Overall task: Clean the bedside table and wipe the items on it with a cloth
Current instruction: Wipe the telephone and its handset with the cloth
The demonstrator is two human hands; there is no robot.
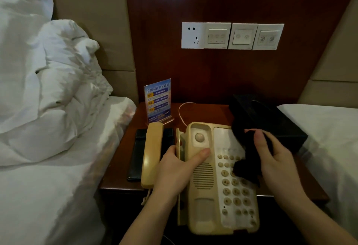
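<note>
on the left a white duvet [58,89] is heaped on the bed beside the bedside table [209,113]. a blue sign card [157,100] is stood upright at the table's back left, and in front of it the handset [152,153] is laid off its cradle across a dark flat case [138,155], its long axis running front to back. the phone base [213,177] is held raised at the table's front, gripped at its left edge by the left hand [178,167], thumb on top; its long axis is likewise front to back, keypad end nearest the person. a black cloth [246,148] is bunched in the right hand [275,153] and pressed on the keypad. a dark box [271,120] is set at the right. by the look of it, wiping is only under way: handset, sign, box and tabletop probably remain.
</note>
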